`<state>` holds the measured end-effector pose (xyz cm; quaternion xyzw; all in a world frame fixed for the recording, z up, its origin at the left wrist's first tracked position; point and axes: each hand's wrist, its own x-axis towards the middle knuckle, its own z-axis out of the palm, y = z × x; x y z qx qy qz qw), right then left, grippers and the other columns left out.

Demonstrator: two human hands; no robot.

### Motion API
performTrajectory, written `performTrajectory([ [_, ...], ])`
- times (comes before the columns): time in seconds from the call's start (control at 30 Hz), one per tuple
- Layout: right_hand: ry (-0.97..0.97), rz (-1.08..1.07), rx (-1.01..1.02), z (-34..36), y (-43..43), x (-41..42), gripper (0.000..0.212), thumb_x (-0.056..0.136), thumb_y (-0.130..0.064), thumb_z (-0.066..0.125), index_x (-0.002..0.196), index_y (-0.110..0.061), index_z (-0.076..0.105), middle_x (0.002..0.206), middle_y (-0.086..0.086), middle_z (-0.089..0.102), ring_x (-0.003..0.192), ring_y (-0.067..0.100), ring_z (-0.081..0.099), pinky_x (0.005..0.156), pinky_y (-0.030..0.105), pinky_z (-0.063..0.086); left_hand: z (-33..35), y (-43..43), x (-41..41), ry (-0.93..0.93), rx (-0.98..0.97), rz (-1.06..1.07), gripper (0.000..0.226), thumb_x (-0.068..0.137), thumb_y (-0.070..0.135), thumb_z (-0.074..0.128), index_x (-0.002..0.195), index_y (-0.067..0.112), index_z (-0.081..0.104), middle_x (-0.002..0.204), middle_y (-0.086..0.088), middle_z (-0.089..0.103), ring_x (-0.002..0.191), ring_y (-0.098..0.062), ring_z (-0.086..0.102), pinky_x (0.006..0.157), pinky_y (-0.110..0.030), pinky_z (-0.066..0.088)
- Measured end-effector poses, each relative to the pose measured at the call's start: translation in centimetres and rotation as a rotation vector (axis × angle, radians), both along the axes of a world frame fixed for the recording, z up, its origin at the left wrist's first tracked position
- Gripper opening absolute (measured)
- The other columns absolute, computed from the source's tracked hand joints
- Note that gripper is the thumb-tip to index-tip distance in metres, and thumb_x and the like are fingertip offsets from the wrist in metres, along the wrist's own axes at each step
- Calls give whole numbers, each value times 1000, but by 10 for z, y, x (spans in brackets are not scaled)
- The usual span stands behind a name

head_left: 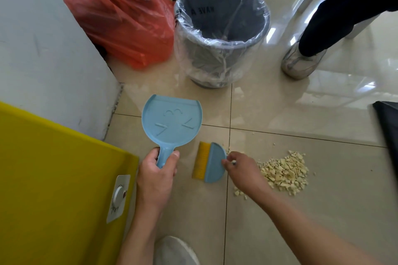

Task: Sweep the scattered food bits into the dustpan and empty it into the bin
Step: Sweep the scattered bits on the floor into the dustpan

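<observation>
- Pale blue plastic is what we grip in both hands: our left hand (155, 170) has its fingers wrapped around the handle of the flat, round-backed light blue plastic dustpan (171, 122), thumb on the near side of the handle.
- Our right hand (241, 168) pinches the rounded back edge of the small half-moon blue brush with yellow bristles (210, 162); the bristles point left, toward the dustpan handle.
- The dustpan pan faces up, with its open lip pointing away from us toward the bin; nothing lies in it.
- The pile of pale yellow crumbled food bits (284, 171) lies on the beige glossy tiled floor (323, 211), just right of our right hand, with a few loose bits near the wrist.
- The grey round bin lined with clear plastic film (221, 34) stands upright beyond the dustpan.
- A red plastic bag (120, 17) sits just left of the bin.
</observation>
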<state>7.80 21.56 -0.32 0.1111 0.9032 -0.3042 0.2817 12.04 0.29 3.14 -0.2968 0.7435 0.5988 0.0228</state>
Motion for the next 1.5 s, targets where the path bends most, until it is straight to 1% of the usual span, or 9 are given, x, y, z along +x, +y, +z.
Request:
performTrajectory([
  [0.27, -13, -104, 245, 14, 112, -14, 19, 98, -31, 59, 83, -21, 66, 80, 5, 71, 62, 15, 61, 52, 27, 38, -4, 14, -1, -18, 51, -24, 33, 82, 42, 66, 71, 13, 56, 53, 8, 51, 49, -13, 44, 53, -35, 40],
  [0.47, 22, -137, 237, 39, 146, -8, 26, 97, -32, 62, 73, -21, 64, 58, 0, 63, 53, 16, 58, 52, 29, 40, -2, 4, -3, 19, 14, 3, 36, 84, 41, 66, 77, 7, 60, 54, 7, 53, 50, -12, 46, 55, -37, 42],
  [0.63, 79, -64, 4, 51, 87, -1, 22, 96, -36, 61, 78, -26, 67, 54, -7, 60, 42, -4, 51, 44, 21, 35, 10, -26, -8, 82, 6, 96, 39, 78, 50, 68, 79, 11, 63, 55, 5, 55, 54, -18, 49, 56, -37, 42],
  [0.8, 54, -127, -246, 32, -11, 0, 23, 96, -38, 61, 81, -21, 66, 51, -13, 57, 42, -1, 48, 46, 22, 34, 14, -46, -21, 29, -83, 90, 34, 70, 53, 63, 83, 22, 64, 58, 6, 59, 57, -20, 53, 60, -43, 46],
  [0.9, 66, -253, -382, 15, -79, -4, 28, 95, -39, 59, 82, -15, 65, 65, -10, 61, 53, -3, 51, 52, 21, 37, 12, -40, -29, 42, -88, 148, 27, 75, 53, 63, 78, 26, 62, 57, 8, 61, 57, -21, 54, 62, -45, 47],
  [1.07, 28, -249, -372, -4, -148, -43, 20, 96, -27, 58, 85, -12, 65, 92, 10, 73, 84, 25, 63, 65, 30, 39, 13, -41, -40, 93, -47, 200, 27, 77, 51, 65, 80, 25, 64, 57, 9, 61, 55, -21, 52, 60, -42, 42],
  [1.17, 17, -222, -260, -14, -122, -56, 20, 97, -25, 56, 97, -10, 69, 101, 12, 71, 90, 28, 62, 69, 26, 37, 14, -40, -39, 42, -57, 100, 37, 73, 48, 65, 83, 13, 64, 59, 1, 61, 53, -26, 50, 59, -42, 42],
  [1.3, 70, -253, -90, -23, -27, -45, 21, 97, -30, 57, 91, -13, 68, 86, 3, 66, 84, 24, 62, 62, 31, 37, -2, -31, -24, -114, -281, -58, 19, 87, 23, 68, 87, 5, 60, 74, -21, 63, 67, -42, 53, 55, -40, 43],
  [1.5, 147, -366, 121, -7, 109, -14, 20, 97, -35, 58, 88, -20, 68, 79, 2, 69, 66, 11, 58, 57, 28, 41, -38, 0, 12, -165, -234, -179, 17, 89, 15, 65, 79, 9, 53, 61, 5, 42, 55, -15, 34, 50, -32, 32],
])
